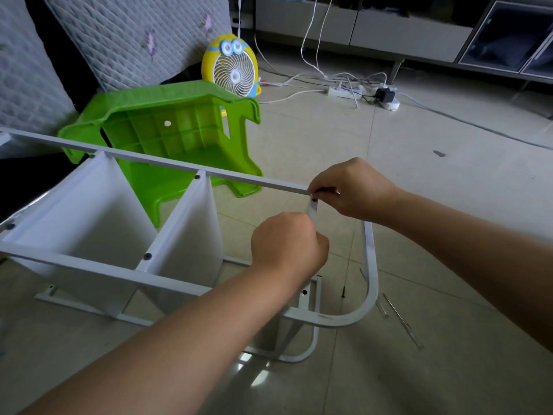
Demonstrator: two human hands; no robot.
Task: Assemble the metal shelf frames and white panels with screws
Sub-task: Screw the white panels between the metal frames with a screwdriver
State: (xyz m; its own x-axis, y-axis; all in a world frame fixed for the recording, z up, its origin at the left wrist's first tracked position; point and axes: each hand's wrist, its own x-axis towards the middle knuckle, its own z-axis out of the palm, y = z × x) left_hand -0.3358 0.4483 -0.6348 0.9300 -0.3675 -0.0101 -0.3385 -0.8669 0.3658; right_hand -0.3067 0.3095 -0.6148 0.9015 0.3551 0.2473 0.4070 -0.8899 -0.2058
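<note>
A white metal shelf frame (155, 161) lies on its side on the tiled floor, with two white panels (98, 211) fixed between its rails by dark screws (147, 256). My right hand (350, 187) pinches the far rail's end where a dark screw (314, 200) sits in a white panel edge (312, 211). Just below it, my left hand (287, 244) grips that panel edge with curled fingers. A curved frame end (369, 283) bends round at the right.
A green plastic stool (167, 127) lies tipped behind the frame. A yellow fan (230, 65) stands further back. Cables and a power strip (344, 91) cross the floor. A loose screw (343, 292) and a thin tool (402, 322) lie right of the frame.
</note>
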